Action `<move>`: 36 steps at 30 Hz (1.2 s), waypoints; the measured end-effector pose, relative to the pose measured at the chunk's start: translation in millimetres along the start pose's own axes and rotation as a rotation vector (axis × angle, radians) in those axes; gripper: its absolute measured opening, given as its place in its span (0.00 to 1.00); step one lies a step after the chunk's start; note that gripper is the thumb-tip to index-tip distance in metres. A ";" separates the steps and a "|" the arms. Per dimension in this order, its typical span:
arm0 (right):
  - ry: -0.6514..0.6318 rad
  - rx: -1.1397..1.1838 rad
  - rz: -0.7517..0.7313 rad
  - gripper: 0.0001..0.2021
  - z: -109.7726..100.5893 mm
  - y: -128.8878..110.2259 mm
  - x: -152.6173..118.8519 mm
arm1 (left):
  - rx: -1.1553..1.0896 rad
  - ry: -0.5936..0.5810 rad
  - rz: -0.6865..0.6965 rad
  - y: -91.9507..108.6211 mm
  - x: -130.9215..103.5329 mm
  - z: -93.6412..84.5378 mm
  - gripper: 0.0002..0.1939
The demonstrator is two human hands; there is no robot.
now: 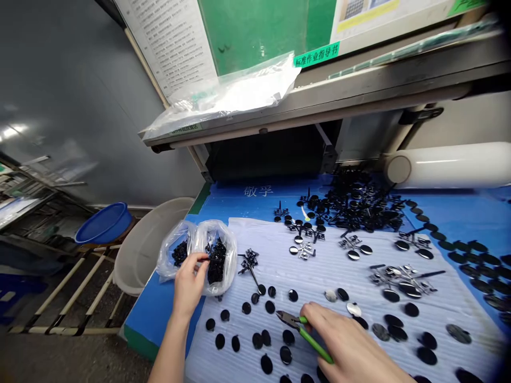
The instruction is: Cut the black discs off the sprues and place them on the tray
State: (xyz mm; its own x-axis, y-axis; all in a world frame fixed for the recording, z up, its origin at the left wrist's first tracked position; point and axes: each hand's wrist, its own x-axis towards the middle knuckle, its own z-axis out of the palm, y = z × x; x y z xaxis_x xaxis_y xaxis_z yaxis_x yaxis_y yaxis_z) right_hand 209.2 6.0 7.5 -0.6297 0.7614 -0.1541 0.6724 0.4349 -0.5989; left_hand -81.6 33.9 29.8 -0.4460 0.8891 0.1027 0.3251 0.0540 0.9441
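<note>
My left hand (190, 281) is at the edge of a clear plastic bag (229, 250) that holds small black parts (216, 266); its thumb and index finger pinch a small dark piece. A second clear bag (165, 263) with black bits stands just left of it. Green-handled cutters (315, 344) are in my right hand (339, 335), their jaws pointing left over the white foam sheet (239, 287). Round black discs (286, 355) lie scattered around the cutters. A black branched piece (250, 259) with a disc on its stem lies right of the bags.
A heap of black branched parts (359, 202) sits at the back, with rows of dark discs (479, 258) at the right. A white roll (451, 165) lies behind. Left of the table are a large pale tub (139, 250) and a blue basin (104, 224). A shelf edge (319, 98) crosses above.
</note>
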 end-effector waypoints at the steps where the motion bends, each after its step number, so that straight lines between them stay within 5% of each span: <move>1: 0.007 0.003 0.010 0.16 0.2 -0.9 1.2 | 0.024 0.006 0.023 -1.4 1.1 1.1 0.03; 7: 0.117 0.122 0.043 0.16 0.4 -11.7 6.3 | -0.088 -0.006 0.024 27.8 -33.9 29.0 0.03; 12: 0.233 0.199 0.019 0.19 -6.9 -24.8 4.2 | -0.629 -0.069 -0.313 67.8 -80.2 59.9 0.06; 17: 0.312 0.213 0.014 0.21 -15.5 -30.8 -0.9 | -0.831 -0.104 -0.426 80.4 -102.5 84.1 0.09; 36: 0.401 0.194 -0.054 0.19 -15.1 -26.9 -8.3 | -0.840 -0.153 -0.531 82.1 -112.7 90.5 0.10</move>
State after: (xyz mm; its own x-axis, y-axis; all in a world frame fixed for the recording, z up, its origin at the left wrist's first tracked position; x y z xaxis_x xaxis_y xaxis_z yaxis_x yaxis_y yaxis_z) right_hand 202.2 -4.7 36.8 -0.4357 0.8829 0.1750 0.5334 0.4099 -0.7399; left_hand 70.8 -20.7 67.4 -0.2309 0.8952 -0.3811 -0.6050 0.1747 0.7768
